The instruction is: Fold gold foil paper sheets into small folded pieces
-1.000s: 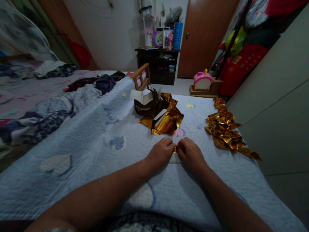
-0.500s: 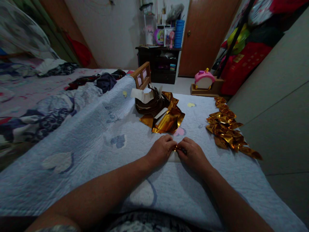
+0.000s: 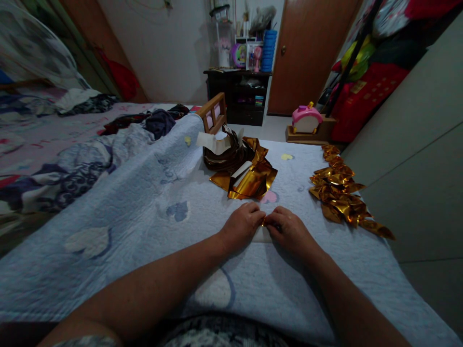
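My left hand (image 3: 243,222) and my right hand (image 3: 286,224) meet over the quilt, fingertips pinched together. Between them is a sheet of gold foil paper (image 3: 263,235), its pale side facing up and a thin gold edge showing at the fingertips. Most of the sheet is hidden under my hands. Just beyond lie loose gold foil sheets (image 3: 249,185), beside a curled stack of the same paper (image 3: 224,156). Folded gold foil pieces (image 3: 338,193) are heaped in a row to the right.
A pale blue quilt (image 3: 144,250) with heart shapes covers the surface and rises on the left beside a wooden rail (image 3: 213,113). A pink toy (image 3: 306,119) stands past the far edge. A pale cabinet wall (image 3: 415,183) borders the right side.
Both hands stay in nearly the same place, still pinching the gold foil paper. Slightly more of its pale side shows beneath the fingers.
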Tool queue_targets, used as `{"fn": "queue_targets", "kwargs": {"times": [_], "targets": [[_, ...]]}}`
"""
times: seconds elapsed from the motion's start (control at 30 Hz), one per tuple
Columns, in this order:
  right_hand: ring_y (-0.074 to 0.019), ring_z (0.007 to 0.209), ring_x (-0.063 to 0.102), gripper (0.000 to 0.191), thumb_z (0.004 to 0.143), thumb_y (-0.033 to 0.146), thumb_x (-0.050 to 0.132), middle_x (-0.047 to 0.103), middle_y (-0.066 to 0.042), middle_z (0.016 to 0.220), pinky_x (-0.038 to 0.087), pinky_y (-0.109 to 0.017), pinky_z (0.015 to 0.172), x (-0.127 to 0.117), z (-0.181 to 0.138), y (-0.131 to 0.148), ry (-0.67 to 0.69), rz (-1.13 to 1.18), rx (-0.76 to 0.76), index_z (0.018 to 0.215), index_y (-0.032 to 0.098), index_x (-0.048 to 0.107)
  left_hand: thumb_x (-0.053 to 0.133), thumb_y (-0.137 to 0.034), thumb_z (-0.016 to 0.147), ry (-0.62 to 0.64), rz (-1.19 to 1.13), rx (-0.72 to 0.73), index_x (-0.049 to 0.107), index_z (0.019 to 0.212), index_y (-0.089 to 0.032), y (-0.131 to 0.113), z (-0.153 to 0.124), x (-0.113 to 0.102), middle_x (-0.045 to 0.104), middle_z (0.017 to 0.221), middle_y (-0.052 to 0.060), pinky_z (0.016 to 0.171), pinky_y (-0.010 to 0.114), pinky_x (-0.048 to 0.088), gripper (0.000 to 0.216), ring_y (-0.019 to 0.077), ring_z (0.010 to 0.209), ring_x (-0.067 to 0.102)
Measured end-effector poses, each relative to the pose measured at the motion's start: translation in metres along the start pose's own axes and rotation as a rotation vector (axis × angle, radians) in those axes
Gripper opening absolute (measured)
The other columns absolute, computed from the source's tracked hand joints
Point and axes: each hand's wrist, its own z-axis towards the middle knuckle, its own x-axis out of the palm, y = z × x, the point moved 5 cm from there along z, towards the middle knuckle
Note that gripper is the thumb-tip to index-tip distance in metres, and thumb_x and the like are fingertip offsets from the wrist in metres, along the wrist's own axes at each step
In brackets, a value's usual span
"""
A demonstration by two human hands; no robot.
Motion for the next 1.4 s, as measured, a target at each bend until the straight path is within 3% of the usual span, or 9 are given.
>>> {"fn": "queue_targets", "kwargs": {"times": [0.73, 0.93, 1.1, 1.4], "targets": [[-0.0187, 0.084, 0.059, 0.021, 0.093, 0.013, 0.059, 0.062, -0.005, 0.089, 0.045, -0.030, 0.074, -0.001, -0.001, 0.003, 0.025, -0.051, 0.004, 0.095, 0.021, 0.078, 0.049, -0.026, 0.102, 0.066, 0.234, 0.059, 0.071, 0.102, -0.018, -0.004, -0.001, 0.005, 0.063, 0.099, 0.005, 0.079, 0.031, 0.043, 0.023, 0.0212, 0.094, 0.054], [-0.0193, 0.087, 0.060, 0.025, 0.095, 0.014, 0.055, 0.064, -0.006, 0.090, 0.046, -0.031, 0.079, -0.007, 0.000, 0.005, 0.078, -0.029, -0.069, 0.101, 0.021, 0.078, 0.049, -0.025, 0.102, 0.072, 0.254, 0.067, 0.070, 0.100, -0.018, -0.006, -0.001, 0.003, 0.063, 0.099, 0.005, 0.079, 0.032, 0.043, 0.022, 0.0214, 0.093, 0.054], [-0.0187, 0.085, 0.061, 0.027, 0.097, 0.014, 0.053, 0.066, -0.006, 0.088, 0.046, -0.031, 0.079, -0.013, 0.001, 0.002, 0.130, -0.010, -0.083, 0.096, 0.020, 0.079, 0.050, -0.023, 0.102, 0.100, 0.334, 0.108, 0.068, 0.101, -0.017, -0.011, -0.001, 0.002, 0.063, 0.099, 0.006, 0.079, 0.032, 0.046, 0.018, 0.0216, 0.093, 0.055], [-0.0207, 0.090, 0.059, 0.027, 0.099, 0.015, 0.050, 0.065, -0.007, 0.092, 0.048, -0.034, 0.084, -0.012, -0.003, 0.002, 0.149, -0.001, -0.099, 0.106, 0.019, 0.076, 0.055, -0.018, 0.098, 0.138, 0.405, 0.226, 0.065, 0.100, -0.013, -0.018, -0.001, 0.006, 0.063, 0.097, 0.008, 0.077, 0.036, 0.051, 0.012, 0.0231, 0.090, 0.056]]}}
